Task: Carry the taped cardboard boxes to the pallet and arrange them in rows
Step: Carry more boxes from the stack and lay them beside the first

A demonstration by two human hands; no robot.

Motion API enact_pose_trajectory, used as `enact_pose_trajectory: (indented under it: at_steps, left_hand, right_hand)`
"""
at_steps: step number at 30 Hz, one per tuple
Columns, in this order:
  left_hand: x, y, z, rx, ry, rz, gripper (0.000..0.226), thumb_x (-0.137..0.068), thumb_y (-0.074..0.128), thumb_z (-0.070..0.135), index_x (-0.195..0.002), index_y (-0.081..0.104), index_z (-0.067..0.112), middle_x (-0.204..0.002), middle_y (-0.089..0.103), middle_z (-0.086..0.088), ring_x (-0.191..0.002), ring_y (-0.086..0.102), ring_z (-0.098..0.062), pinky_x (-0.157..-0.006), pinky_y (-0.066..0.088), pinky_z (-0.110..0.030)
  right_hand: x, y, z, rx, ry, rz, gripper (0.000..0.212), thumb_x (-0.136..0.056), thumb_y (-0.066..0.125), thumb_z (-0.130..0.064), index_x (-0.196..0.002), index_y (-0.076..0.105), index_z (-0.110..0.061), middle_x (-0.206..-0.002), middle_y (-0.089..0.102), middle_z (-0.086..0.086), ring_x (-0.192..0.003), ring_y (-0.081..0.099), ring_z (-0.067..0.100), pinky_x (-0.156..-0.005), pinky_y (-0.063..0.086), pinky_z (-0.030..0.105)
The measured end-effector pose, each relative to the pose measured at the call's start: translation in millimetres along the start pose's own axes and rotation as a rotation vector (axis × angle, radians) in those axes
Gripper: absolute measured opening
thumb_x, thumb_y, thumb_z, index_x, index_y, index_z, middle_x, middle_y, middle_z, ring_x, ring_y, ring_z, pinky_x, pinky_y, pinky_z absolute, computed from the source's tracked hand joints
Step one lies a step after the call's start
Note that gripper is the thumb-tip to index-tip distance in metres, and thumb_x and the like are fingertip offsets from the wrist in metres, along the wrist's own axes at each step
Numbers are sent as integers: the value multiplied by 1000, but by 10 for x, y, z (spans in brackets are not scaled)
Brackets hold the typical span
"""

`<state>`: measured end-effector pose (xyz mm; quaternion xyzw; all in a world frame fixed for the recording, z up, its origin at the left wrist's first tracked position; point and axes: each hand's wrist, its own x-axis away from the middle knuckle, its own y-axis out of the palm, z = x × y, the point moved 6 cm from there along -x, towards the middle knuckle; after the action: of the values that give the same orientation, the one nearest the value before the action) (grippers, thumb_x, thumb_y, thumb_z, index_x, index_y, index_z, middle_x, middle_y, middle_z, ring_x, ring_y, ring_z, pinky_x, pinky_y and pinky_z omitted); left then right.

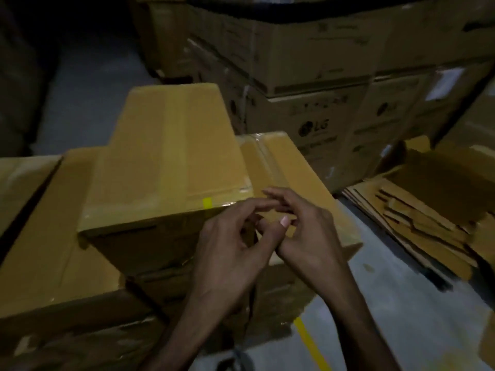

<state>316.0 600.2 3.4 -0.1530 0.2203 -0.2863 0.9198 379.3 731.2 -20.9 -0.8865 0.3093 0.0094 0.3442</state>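
Note:
A tall taped cardboard box [171,156] with a small yellow mark on its near top edge stands on top of other boxes in the middle. To its right lies a lower taped box [289,178], and a broad box [48,236] lies at the left. My left hand [230,245] and my right hand [308,231] hover together in front of the tall box's near right corner. Their fingers are spread and touch each other, and neither hand holds a box.
Large printed cartons [321,103] are stacked behind and to the right. A pile of flattened cardboard [428,210] lies on the grey floor [401,303] at the right. A yellow floor line [308,341] runs below the stack. The far left is dark.

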Motion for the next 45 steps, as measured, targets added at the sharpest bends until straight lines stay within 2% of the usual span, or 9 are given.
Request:
enact_pose_trajectory:
  at_steps: [4, 8, 16, 19, 23, 27, 34, 41, 45]
  left_hand:
    - [-217, -376, 206, -111, 11, 202, 38, -90, 62, 60, -122, 70, 42, -118, 69, 28, -108, 64, 8, -72, 59, -22]
    - [-405, -805, 69, -471, -70, 417, 55, -88, 54, 77, -129, 65, 42, -129, 65, 22, -114, 61, -1, -79, 60, -40]
    - [-602, -1553, -930, -955, -569, 86, 87, -82, 56, 83, -150, 46, 28, -155, 44, -8, -136, 47, -36, -104, 47, -49]
    - [-673, -1847, -1220, -867, -626, 74, 87, -84, 60, 78, -150, 45, 23, -148, 51, -13, -129, 52, -36, -98, 48, -44]
    - [-730, -1910, -1551, -324, -687, 13, 111, -76, 74, 76, -163, 18, 36, -165, 34, -1, -143, 44, -32, -113, 42, -46]
    - [-776, -1901, -1719, -130, -630, 160, 110, -59, 85, 78, -152, 44, 34, -143, 61, 6, -121, 63, -20, -101, 52, -43]
    - [-696, -1897, -1585, -94, -524, 145, 75, -65, 88, 65, -128, 58, 37, -111, 68, 20, -100, 67, -6, -79, 53, -30]
    - [-388, -2185, -1392, -123, -436, 157, 77, -66, 84, 66, -133, 60, 36, -109, 67, 22, -100, 65, -4, -77, 50, -28]
    - [-170, -2235, -1204, -129, -362, 155, 85, -63, 83, 77, -136, 59, 42, -119, 71, 19, -110, 66, -8, -91, 54, -39]
  right_hand:
    - [-509, -52, -191, 30, -141, 34, 51, -88, 60, -66, -134, 59, -44, -127, 67, -19, -113, 63, 2, -83, 59, 40]
    - [-966, 154, -201, 105, -151, -21, 58, -88, 63, -70, -138, 54, -43, -136, 60, -15, -121, 58, 11, -91, 53, 38]
    - [-1377, 848, -154, 24, -55, -328, 115, -77, 79, -66, -162, 10, -34, -169, 15, -2, -149, 33, 28, -113, 39, 46]
    - [-1484, 888, -137, -7, -13, -319, 123, -73, 82, -67, -164, 7, -34, -170, 19, 0, -151, 31, 29, -118, 34, 47]
    - [-1533, 924, -19, -100, 108, -284, 135, -65, 86, -68, -163, 1, -33, -162, 39, 3, -143, 43, 33, -113, 41, 46]
    - [-1568, 941, 39, -126, 162, -272, 126, -57, 87, -74, -157, 23, -33, -144, 56, 2, -130, 54, 31, -105, 49, 45]
    - [-1432, 843, -197, -98, 102, -279, 115, -58, 90, -67, -153, 34, -35, -140, 56, -7, -126, 55, 20, -100, 48, 36]
    - [-1020, 723, -633, -38, 46, -226, 127, -57, 91, -61, -162, 24, -36, -163, 35, -8, -145, 36, 16, -107, 33, 30]
    - [-647, 560, -787, -72, 36, -157, 126, -50, 88, -63, -159, 28, -43, -163, 35, -14, -133, 30, -2, -105, 31, 26]
